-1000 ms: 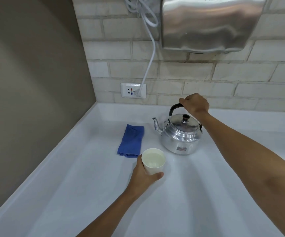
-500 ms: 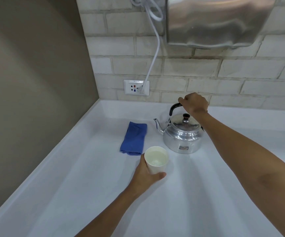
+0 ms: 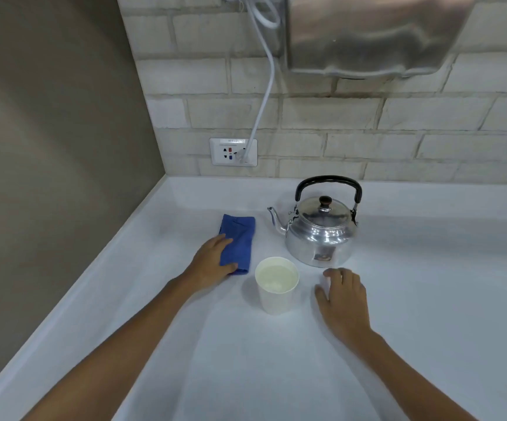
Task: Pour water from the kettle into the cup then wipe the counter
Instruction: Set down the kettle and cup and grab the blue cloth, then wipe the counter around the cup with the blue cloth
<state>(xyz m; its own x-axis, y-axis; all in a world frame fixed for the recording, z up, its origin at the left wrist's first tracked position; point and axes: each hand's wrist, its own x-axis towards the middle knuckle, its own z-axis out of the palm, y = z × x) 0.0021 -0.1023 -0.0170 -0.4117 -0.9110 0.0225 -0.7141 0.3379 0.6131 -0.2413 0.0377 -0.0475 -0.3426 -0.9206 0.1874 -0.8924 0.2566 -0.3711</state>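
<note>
Right hand [image 3: 341, 300] is nearest, at roughly 5 o'clock from the kettle: fingers spread and loose, nothing in it, hovering or resting on the white counter [image 3: 276, 375], can't tell which.

Paper cup [image 3: 277, 285] just left of it, upright, full of water nearly to the rim, neither hand touching. Light, thin wall, top-heavy when full, so it tips and squashes easily. If it has to move, hold low on the wall with light pressure and don't pinch the rim. Better to wipe around it.

Left hand [image 3: 214, 261] at 9 o'clock of the cup, fingers laid over the near left edge of the folded blue cloth [image 3: 240, 241], thumb under the near end. Looks like the start of a pinch, not a closed grasp yet. Cloth is soft and limp, folded into a narrow pad, and will unfold if lifted by one corner. Take it across the full width, or press flat and slide. Low slip risk on a dry surface; no spill visible from here.

Aluminium kettle [image 3: 320, 235] at 1 o'clock of the cup, set down, lid on, spout toward the cloth, black bail handle [image 3: 328, 180] upright and free. Rigid, heavier if water remains, body possibly hot. Hold by the handle only.

Pour looks done, wipe is next.
</note>
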